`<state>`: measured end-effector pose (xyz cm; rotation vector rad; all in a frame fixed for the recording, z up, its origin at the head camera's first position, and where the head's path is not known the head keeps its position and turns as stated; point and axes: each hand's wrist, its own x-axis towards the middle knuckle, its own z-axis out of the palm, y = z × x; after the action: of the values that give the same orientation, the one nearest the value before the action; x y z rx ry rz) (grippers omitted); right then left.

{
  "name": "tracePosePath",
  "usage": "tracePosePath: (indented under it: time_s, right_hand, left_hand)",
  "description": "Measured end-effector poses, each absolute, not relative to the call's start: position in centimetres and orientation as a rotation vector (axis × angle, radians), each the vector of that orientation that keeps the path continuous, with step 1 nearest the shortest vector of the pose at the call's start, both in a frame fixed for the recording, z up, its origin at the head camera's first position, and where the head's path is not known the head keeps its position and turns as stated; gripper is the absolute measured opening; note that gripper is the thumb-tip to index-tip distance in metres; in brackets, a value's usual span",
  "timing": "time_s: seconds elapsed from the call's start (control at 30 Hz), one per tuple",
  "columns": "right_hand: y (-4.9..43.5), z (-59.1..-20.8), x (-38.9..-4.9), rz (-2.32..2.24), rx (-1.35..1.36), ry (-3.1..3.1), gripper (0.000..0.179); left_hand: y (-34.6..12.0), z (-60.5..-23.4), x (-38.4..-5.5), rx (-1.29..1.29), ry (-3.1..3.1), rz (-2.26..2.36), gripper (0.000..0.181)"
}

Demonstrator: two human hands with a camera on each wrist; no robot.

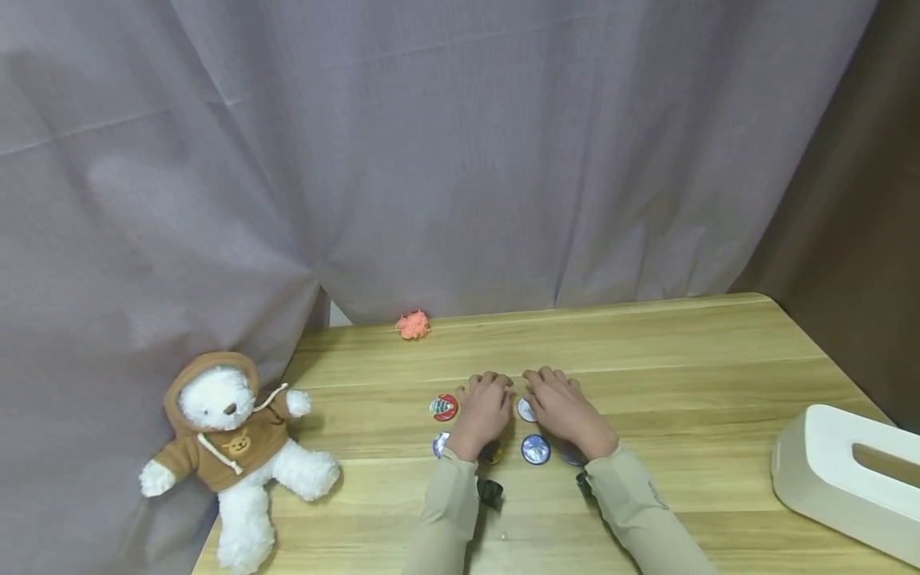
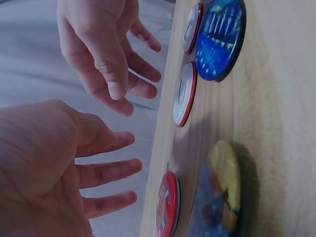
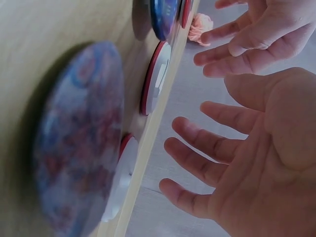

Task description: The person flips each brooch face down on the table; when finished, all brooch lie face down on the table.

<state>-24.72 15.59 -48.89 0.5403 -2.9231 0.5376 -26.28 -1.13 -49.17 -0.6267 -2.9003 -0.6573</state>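
Several round badges with printed pictures lie in two rows on the wooden table. My left hand (image 1: 485, 411) hovers over the left part of the group, beside a red-and-green badge (image 1: 444, 407). Under its wrist a dark yellow badge (image 1: 492, 453) is partly covered. To the right, my right hand (image 1: 568, 411) hangs beside a white badge (image 1: 526, 410) and a blue one (image 1: 535, 450). Both hands have loosely bent, spread fingers, holding nothing. The left wrist view shows a blue starry badge (image 2: 219, 42) and a white red-rimmed one (image 2: 185, 94). A purple-blue badge (image 3: 81, 143) looms in the right wrist view.
A white plush bear (image 1: 240, 447) in a brown hoodie sits at the table's left edge. At the back edge lies a pink tangle of yarn (image 1: 413, 325). A white tissue box (image 1: 826, 471) stands at the right. Behind the wooden table (image 1: 719, 359) hangs a grey curtain (image 1: 460, 160).
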Motion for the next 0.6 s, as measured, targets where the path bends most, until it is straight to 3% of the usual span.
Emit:
tracePosePath:
  time_s: [0.6]
  right_hand:
    - [14.7,-47.2,-24.9,0.661,0.564,-2.977,0.033]
  left_hand:
    - [-2.8,-49.0,-25.6,-0.590,-2.894,-0.616,0.026]
